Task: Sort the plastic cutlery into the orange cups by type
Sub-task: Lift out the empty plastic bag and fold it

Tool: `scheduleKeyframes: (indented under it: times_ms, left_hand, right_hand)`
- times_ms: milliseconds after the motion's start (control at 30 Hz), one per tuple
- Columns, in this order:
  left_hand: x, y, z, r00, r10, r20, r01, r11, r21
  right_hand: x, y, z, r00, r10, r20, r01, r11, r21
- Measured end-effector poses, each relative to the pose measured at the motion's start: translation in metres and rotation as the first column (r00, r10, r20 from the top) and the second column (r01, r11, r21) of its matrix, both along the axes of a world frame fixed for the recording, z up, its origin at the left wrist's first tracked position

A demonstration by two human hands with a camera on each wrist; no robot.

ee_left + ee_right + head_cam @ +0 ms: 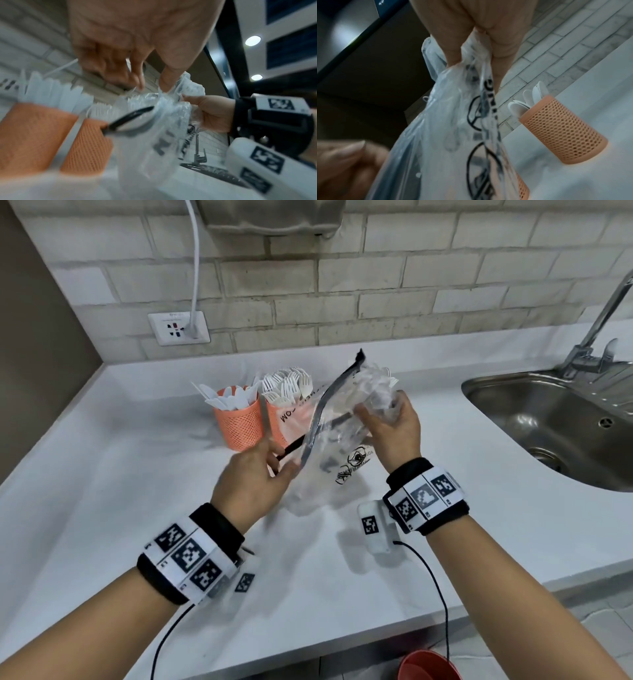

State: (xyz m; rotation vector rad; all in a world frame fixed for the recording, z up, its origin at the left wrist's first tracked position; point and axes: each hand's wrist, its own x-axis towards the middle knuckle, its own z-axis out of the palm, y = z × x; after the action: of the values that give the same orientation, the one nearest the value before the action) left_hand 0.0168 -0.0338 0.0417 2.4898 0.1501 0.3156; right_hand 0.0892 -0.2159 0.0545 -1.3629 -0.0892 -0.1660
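A clear plastic bag [329, 446] with a black zip strip and black print hangs above the counter between both hands. My right hand [380, 412] grips its crumpled upper part [471, 56], where white cutlery tips [385, 373] show. My left hand [281, 463] pinches the bag's edge by the zip strip [130, 117]. Behind the bag stand orange mesh cups: one with white knives [238, 422], one with white forks [278, 419] partly hidden. In the right wrist view a cup with spoons [563, 129] stands on the counter.
A steel sink [548, 419] with a tap [599, 320] is set into the white counter [120, 491] at right. A wall socket with a white cable [178, 328] is at back left. A red cup [424, 666] sits below the counter's front edge.
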Motion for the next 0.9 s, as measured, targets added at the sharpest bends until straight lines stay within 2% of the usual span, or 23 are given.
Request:
scheduleKeyframes:
  times_ms: [67,100,133,167,200,233,300,333,367,400,467,500,533,600,667,767,900]
  left_hand:
    - [-0.002,-0.005,0.000,0.934,-0.134,-0.330,0.045,0.963,-0.265]
    - [-0.001,-0.008,0.000,0.889,-0.210,-0.406,0.002,0.890,-0.455]
    - [0.001,-0.013,0.001,0.875,-0.271,-0.401,-0.053,0.770,-0.636]
    - [0.003,-0.016,0.002,0.890,-0.298,-0.346,-0.093,0.623,-0.777]
    - [0.007,-0.017,0.003,0.917,-0.293,-0.271,-0.110,0.466,-0.878]
    - [0.010,-0.017,0.004,0.937,-0.285,-0.201,-0.097,0.339,-0.936]
    - [0.016,-0.013,0.002,0.954,-0.299,-0.028,0.023,0.166,-0.986]
    - [0.018,-0.010,0.000,0.948,-0.316,0.043,0.087,0.128,-0.988]
    - [0.019,-0.009,0.001,0.935,-0.347,0.078,0.131,0.132,-0.983]
    - [0.019,-0.007,0.000,0.919,-0.385,0.082,0.158,0.169,-0.973]
    - [0.014,-0.005,0.000,0.882,-0.463,0.090,0.229,0.255,-0.939]
    - [0.012,-0.004,-0.005,0.864,-0.491,0.108,0.271,0.273,-0.923]
    - [0.010,-0.004,-0.009,0.849,-0.509,0.142,0.315,0.271,-0.910]
    - [0.000,-0.004,-0.009,0.841,-0.518,0.153,0.335,0.279,-0.900]
    - [-0.001,-0.002,-0.013,0.857,-0.508,0.089,0.304,0.358,-0.883]
    - [0.000,0.001,-0.019,0.889,-0.457,-0.008,0.261,0.521,-0.813]
    - [-0.005,-0.003,-0.018,0.881,-0.473,-0.023,0.280,0.559,-0.780]
  right_hand:
    - [-0.003,-0.002,0.001,0.999,0.051,-0.006,-0.051,0.998,0.037]
    - [-0.005,-0.002,-0.001,0.997,0.075,-0.008,-0.075,0.997,0.020]
    - [-0.009,-0.001,-0.003,0.995,0.101,-0.012,-0.101,0.995,-0.017]
    - [-0.012,0.001,-0.006,0.992,0.121,-0.023,-0.122,0.991,-0.052]
    - [-0.013,0.002,-0.011,0.989,0.145,-0.034,-0.148,0.986,-0.083]
    - [-0.017,0.004,-0.013,0.981,0.185,-0.054,-0.189,0.978,-0.090]
    - [-0.025,0.009,-0.021,0.959,0.249,-0.134,-0.266,0.955,-0.130]
    - [-0.028,0.012,-0.026,0.948,0.267,-0.174,-0.301,0.930,-0.209]
    - [-0.030,0.015,-0.029,0.944,0.266,-0.194,-0.314,0.905,-0.288]
    - [-0.032,0.018,-0.031,0.953,0.248,-0.175,-0.296,0.883,-0.365]
    - [-0.034,0.021,-0.035,0.979,0.158,-0.126,-0.199,0.859,-0.472]
    - [-0.034,0.021,-0.035,0.989,0.103,-0.106,-0.144,0.847,-0.511]
    - [-0.037,0.021,-0.032,0.993,0.077,-0.088,-0.112,0.853,-0.509]
    - [-0.039,0.021,-0.030,0.984,0.142,-0.105,-0.170,0.916,-0.362]
    - [-0.043,0.022,-0.033,0.970,0.200,-0.139,-0.232,0.931,-0.282]
    - [-0.048,0.027,-0.034,0.987,0.107,-0.117,-0.143,0.923,-0.358]
    - [-0.058,0.026,-0.033,0.998,0.018,-0.068,-0.043,0.919,-0.392]
